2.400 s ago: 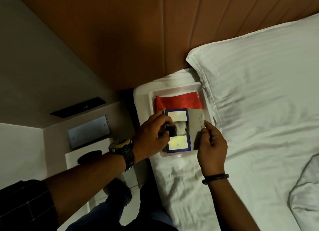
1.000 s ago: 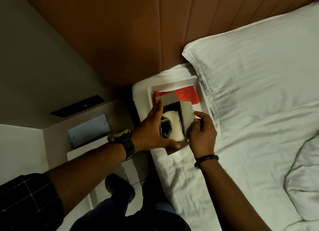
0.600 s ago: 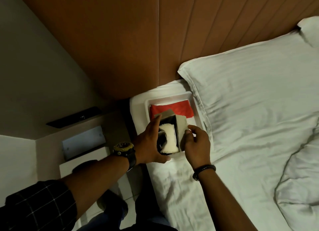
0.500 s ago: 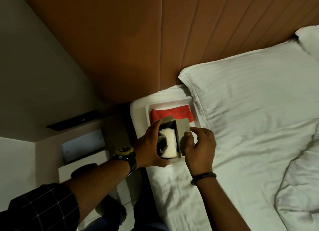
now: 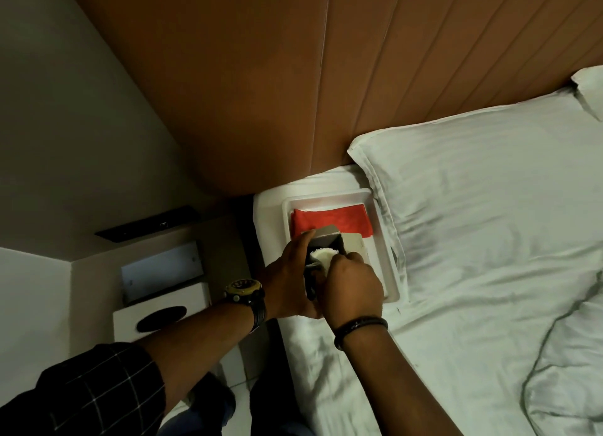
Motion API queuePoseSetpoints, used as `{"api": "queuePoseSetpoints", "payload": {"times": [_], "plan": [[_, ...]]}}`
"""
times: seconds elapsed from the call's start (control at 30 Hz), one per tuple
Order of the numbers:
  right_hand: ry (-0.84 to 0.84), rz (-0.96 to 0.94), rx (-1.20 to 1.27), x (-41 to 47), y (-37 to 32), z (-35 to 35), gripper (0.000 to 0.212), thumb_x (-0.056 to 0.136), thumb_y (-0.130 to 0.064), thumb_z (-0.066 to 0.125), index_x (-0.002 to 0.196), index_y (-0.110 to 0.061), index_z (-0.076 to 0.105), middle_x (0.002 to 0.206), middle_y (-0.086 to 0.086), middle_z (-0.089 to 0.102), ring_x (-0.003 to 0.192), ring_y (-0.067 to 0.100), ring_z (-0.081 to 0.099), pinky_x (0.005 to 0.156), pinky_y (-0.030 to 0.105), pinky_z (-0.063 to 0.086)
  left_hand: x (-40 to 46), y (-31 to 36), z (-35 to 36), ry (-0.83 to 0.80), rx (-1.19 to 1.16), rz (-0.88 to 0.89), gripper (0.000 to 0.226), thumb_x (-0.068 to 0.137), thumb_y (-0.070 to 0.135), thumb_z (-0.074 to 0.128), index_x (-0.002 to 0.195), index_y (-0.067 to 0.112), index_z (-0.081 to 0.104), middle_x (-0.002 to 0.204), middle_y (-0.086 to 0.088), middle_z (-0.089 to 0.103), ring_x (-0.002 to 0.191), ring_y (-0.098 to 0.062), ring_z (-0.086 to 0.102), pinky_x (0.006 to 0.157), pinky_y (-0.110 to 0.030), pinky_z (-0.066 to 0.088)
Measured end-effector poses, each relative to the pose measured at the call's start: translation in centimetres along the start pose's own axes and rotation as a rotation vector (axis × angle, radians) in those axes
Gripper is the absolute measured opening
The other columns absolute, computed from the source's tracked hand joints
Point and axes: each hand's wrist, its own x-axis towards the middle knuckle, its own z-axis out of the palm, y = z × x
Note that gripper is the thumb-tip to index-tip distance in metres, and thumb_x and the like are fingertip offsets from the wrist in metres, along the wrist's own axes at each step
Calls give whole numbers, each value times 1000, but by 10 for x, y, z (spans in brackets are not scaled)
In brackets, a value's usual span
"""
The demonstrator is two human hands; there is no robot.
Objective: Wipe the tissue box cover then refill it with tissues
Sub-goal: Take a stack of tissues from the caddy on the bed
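An opened grey cardboard tissue carton (image 5: 326,239) is held over the white tray (image 5: 390,272) at the bed's corner. My left hand (image 5: 287,282) grips the carton's left side, thumb under it. My right hand (image 5: 352,285) reaches into the open top, its fingers curled on the white tissues (image 5: 321,256) inside. A red cloth (image 5: 329,220) lies folded at the tray's far end. The white tissue box cover (image 5: 160,316), with a black oval slot, stands on the nightstand to the left, apart from both hands.
A large white pillow (image 5: 489,191) lies right of the tray, touching its edge. A brown padded headboard (image 5: 293,76) rises behind. A rumpled white duvet (image 5: 567,370) lies at the lower right. A grey panel (image 5: 160,269) leans behind the cover.
My right hand has left the carton's right flap and gone into the open top onto the tissues. My left hand keeps hold of the carton.
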Motion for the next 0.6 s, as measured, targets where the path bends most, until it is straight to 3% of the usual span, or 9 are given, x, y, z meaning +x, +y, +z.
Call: {"api": "queuePoseSetpoints", "payload": {"times": [0.13, 0.23, 0.4, 0.47, 0.6], "plan": [[-38, 104, -160, 2, 1, 12, 26, 92, -35, 55, 106, -14, 62, 116, 6, 49, 100, 29, 53, 73, 35, 49, 1, -3, 1, 12, 32, 15, 143, 51, 42, 91, 151, 28, -10, 157, -3, 17, 138, -25, 37, 107, -43, 44], [-30, 117, -193, 3, 5, 19, 27, 91, -36, 55, 104, -14, 63, 117, 6, 46, 102, 29, 49, 74, 36, 47, 0, -5, 2, 18, 39, 30, 143, 51, 42, 91, 150, 30, -12, 157, -2, 17, 137, -24, 37, 105, -34, 44], [-30, 82, -57, 4, 6, 15, 29, 86, -36, 58, 102, -12, 64, 113, 6, 44, 102, 28, 47, 76, 35, 45, 0, -7, 0, 21, 15, 49, 141, 52, 44, 89, 150, 27, -10, 157, -2, 17, 139, -21, 33, 107, -35, 42], [-17, 61, 55, 5, 8, 8, 31, 84, -38, 62, 98, -10, 63, 110, 7, 46, 96, 28, 51, 70, 33, 44, 0, -6, -2, 30, -25, 56, 138, 50, 51, 87, 148, 36, -9, 155, 4, 19, 136, -14, 33, 104, -24, 40], [59, 48, 257, 11, 13, -13, 25, 84, -34, 63, 81, -10, 57, 84, 3, 51, 68, 22, 49, 58, 26, 30, 2, -5, -2, 62, -84, 98, 129, 45, 58, 88, 141, 53, 1, 143, 35, 18, 124, 19, 25, 91, 3, 26]]}}
